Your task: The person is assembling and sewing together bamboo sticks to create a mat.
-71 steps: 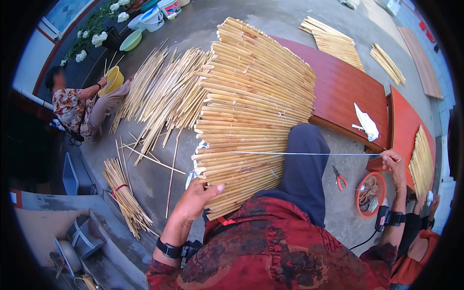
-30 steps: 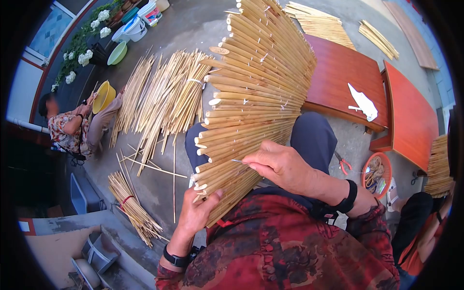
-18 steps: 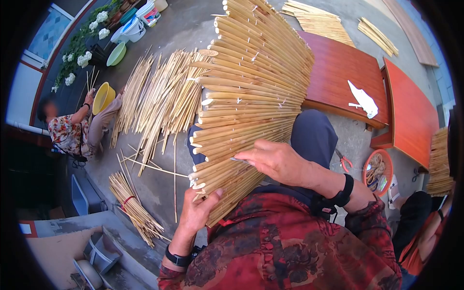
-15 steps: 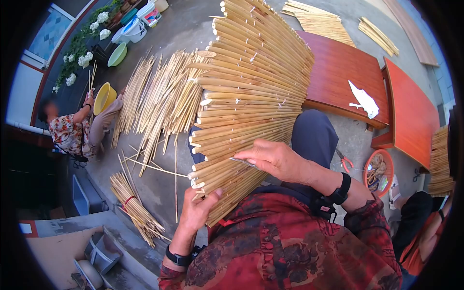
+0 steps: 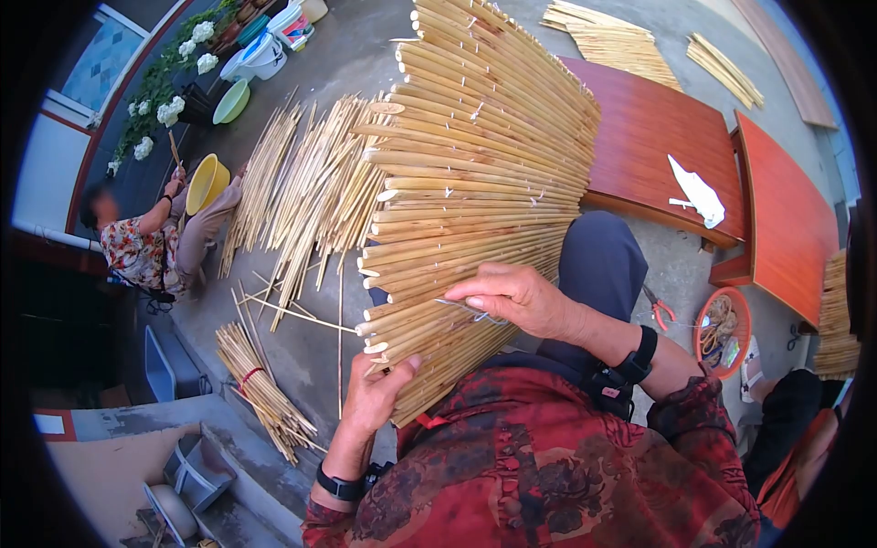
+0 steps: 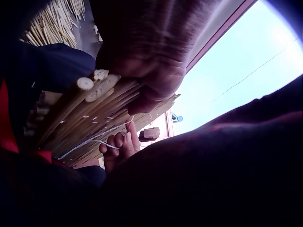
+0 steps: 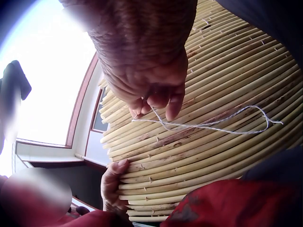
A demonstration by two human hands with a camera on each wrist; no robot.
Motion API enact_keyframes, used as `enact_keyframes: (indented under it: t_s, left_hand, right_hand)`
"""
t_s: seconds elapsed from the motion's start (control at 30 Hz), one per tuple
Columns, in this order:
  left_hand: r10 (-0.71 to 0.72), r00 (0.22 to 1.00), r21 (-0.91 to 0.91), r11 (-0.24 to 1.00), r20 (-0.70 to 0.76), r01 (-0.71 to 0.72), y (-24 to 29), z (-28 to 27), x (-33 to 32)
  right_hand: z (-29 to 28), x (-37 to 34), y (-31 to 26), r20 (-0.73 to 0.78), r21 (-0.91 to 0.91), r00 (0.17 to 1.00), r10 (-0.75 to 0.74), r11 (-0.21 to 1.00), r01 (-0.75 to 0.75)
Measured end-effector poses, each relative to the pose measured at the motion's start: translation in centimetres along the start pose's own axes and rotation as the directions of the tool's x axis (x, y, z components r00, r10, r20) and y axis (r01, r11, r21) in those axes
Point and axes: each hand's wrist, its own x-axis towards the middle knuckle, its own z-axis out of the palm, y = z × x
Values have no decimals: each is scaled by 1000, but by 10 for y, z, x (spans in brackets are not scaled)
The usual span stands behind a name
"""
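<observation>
A fan-shaped mat of peeled stalks, tied with rows of small white stitches, leans across the person's lap in the head view. My left hand grips its lower left edge, thumb on top and fingers underneath. Over the lower stalks, my right hand pinches a thin silver needle between thumb and fingers. White thread hangs from those fingers in a long loop across the stalks in the right wrist view. Cut stalk ends show beside my left hand in the left wrist view.
Loose stalks and a tied bundle lie on the ground at left. A red-brown board stands at right. Pliers lie near an orange basket. A seated person is at left, by a yellow basin.
My right hand came in from far right, where it held the thread taut, to the lower stalks. The needle now stays there, with slack thread below it. My left hand keeps its grip.
</observation>
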Motion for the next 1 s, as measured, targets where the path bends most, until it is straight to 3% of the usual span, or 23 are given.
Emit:
enact_keyframes:
  t_s: [0.27, 0.33, 0.37, 0.43, 0.53, 0.73, 1.0]
  left_hand:
    - [-30, 999, -15, 999, -20, 30, -1, 1, 0]
    - [-24, 999, -10, 1000, -25, 23, -2, 0, 0]
    - [-16, 999, -7, 1000, -29, 16, -3, 0, 0]
    - [-16, 999, -8, 1000, -30, 16, -4, -1, 1]
    - [-20, 999, -5, 1000, -39, 20, -4, -2, 1]
    - [-19, 999, -14, 1000, -41, 19, -4, -1, 0]
    - [-14, 999, 2, 1000, -37, 14, -3, -2, 0]
  right_hand:
    - [5, 1, 3, -18, 110, 1000, 19, 994, -17]
    - [11, -1, 3, -106, -197, 983, -152, 972, 129]
    - [13, -2, 0, -108, -197, 983, -151, 972, 128]
    - [18, -3, -8, -136, -559, 948, -287, 812, 166]
    - [22, -2, -8, -156, -639, 893, -421, 733, 233]
    - [18, -4, -4, -151, -407, 949, -275, 892, 194]
    - [19, -2, -7, -147, -290, 964, -220, 942, 171]
